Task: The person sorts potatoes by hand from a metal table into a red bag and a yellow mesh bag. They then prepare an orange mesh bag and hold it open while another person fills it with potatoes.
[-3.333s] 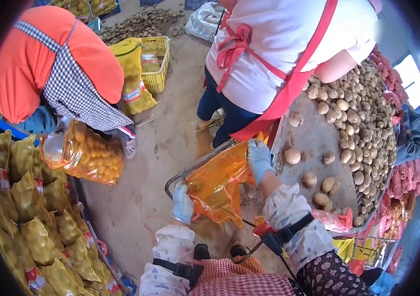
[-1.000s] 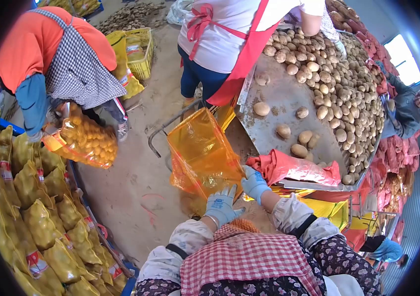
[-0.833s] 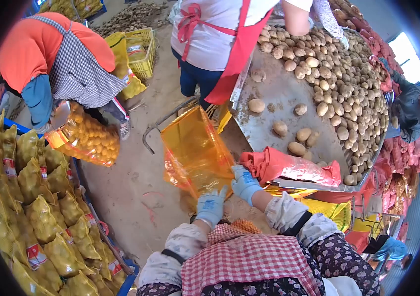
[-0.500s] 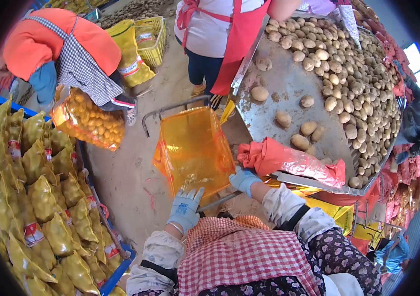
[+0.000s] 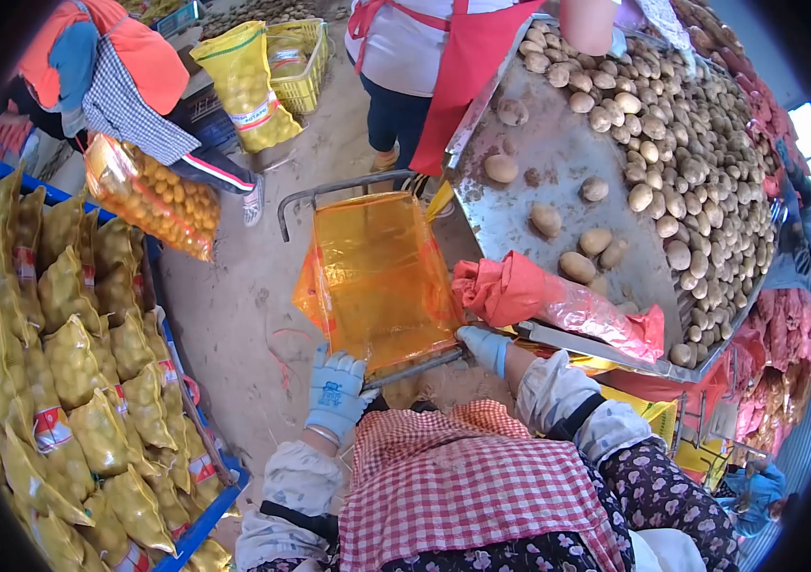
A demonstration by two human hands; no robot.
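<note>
An orange mesh bag [image 5: 377,276] is stretched over a metal frame [image 5: 296,197] in front of me, its mouth facing up. My left hand [image 5: 337,393], in a light blue glove, is at the near left corner, its fingers straight and slightly apart beside the bag's edge. My right hand [image 5: 486,350], gloved alike, closes on the bag's near right corner against the frame; its fingertips are partly hidden. Just beyond that hand, a rolled red mesh bundle [image 5: 558,305] lies along the edge of the metal table [image 5: 520,224].
Many potatoes [image 5: 682,181] cover the table's far side. Filled yellow sacks [image 5: 91,372] stand in a blue-railed rack at left. A co-worker [image 5: 138,86] holds a filled orange sack [image 5: 153,195]; another [image 5: 415,57] stands at the table. A yellow crate [image 5: 296,81] stands behind.
My left hand has shifted left from the bag's front edge to its corner. At left, the co-worker and filled sack have moved leftward. The other co-worker's arm now reaches over the potatoes.
</note>
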